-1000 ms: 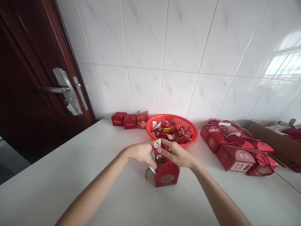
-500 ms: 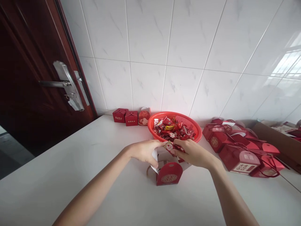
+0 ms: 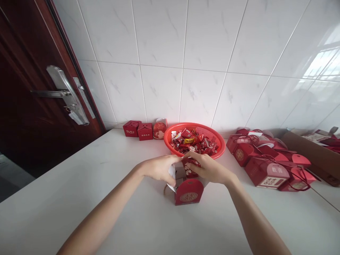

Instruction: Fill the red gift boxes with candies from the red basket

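Your right hand point(image 3: 208, 168) pinches one red packet with white print point(image 3: 187, 169), its patterned face newly showing, apparently positioned for the open red cardboard box point(image 3: 190, 193) below, whose white-lined side your left hand point(image 3: 157, 168) grips, red plastic basket point(image 3: 222, 145) just behind.

A white tabletop point(image 3: 111, 202) carries red boxes point(image 3: 268, 172) and a red basket point(image 3: 222, 148).

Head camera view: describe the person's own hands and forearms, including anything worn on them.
The left hand and right hand are bare, ungloved human hands. The slender left forearm and right forearm show no sleeves, watches or bracelets. Some fingers are partly hidden.
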Demonstrator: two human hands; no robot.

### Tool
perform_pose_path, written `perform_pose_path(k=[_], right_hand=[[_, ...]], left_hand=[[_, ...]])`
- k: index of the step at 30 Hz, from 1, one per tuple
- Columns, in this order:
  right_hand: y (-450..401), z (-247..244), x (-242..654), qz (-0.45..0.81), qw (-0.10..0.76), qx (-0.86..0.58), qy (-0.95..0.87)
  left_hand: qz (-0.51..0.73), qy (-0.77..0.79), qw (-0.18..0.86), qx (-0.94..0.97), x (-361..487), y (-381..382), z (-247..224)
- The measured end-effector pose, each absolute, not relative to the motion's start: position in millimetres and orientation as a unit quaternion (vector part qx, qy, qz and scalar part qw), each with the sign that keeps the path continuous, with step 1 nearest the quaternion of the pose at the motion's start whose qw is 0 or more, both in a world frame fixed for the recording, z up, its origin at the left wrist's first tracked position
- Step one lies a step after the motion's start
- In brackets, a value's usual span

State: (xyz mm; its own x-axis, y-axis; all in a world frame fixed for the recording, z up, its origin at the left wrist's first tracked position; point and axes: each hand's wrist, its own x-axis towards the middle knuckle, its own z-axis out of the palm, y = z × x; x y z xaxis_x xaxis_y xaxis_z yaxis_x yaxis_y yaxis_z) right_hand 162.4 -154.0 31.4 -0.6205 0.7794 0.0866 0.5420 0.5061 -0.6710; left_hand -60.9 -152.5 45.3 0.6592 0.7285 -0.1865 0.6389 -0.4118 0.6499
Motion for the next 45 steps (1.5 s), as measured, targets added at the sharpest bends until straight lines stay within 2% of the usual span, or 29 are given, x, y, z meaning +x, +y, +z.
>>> perform_pose_path(k=[3, 7, 12, 14, 16, 20, 25, 28, 30, 36, 45], right_hand=[[-153.4, 30.6, 163.6, 0.291, 0.194, -0.396, -0.849], [-154.6, 34.5, 163.0, 0.287, 0.238, -0.428, -0.824], [-160.7, 40.8, 157.2, 0.37, 0.343, -0.438, -0.745], [-163.6, 43.2, 155.4, 0.401, 0.356, -0.433, -0.725], [-165.3, 44.5, 154.1, 0.397, 0.35, -0.435, -0.728], [-163.7, 42.7, 153.4, 0.31, 0.328, -0.452, -0.769], [-159.1, 38.6, 156.0, 0.319, 0.308, -0.416, -0.794], [-158.9, 36.2, 155.1, 0.342, 0.329, -0.41, -0.779], [-159.4, 34.5, 152.7, 0.316, 0.339, -0.435, -0.772], [-159.1, 31.3, 148.6, 0.2, 0.298, -0.504, -0.786], [-163.9, 27.9, 148.4, 0.128, 0.241, -0.546, -0.792]], left_hand=[[0.063, 0.406, 0.371, 0.833, -61.7, -151.2, 44.0], [0.063, 0.427, 0.363, 0.826, -61.9, -152.0, 43.0], [0.085, 0.419, 0.311, 0.849, -55.0, -166.9, 48.5], [0.095, 0.42, 0.282, 0.857, -50.8, -175.6, 51.7], [0.099, 0.433, 0.253, 0.86, -46.8, -182.6, 54.2], [0.097, 0.46, 0.226, 0.853, -41.5, -186.3, 54.1], [0.125, 0.461, 0.244, 0.844, -40.7, -180.7, 46.3], [0.122, 0.463, 0.259, 0.839, -40.9, -179.6, 42.2], [0.113, 0.461, 0.266, 0.839, -41.0, -179.8, 40.7], [0.092, 0.449, 0.275, 0.845, -42.1, -177.2, 38.9], [0.086, 0.435, 0.302, 0.844, -42.9, -172.8, 36.0]])
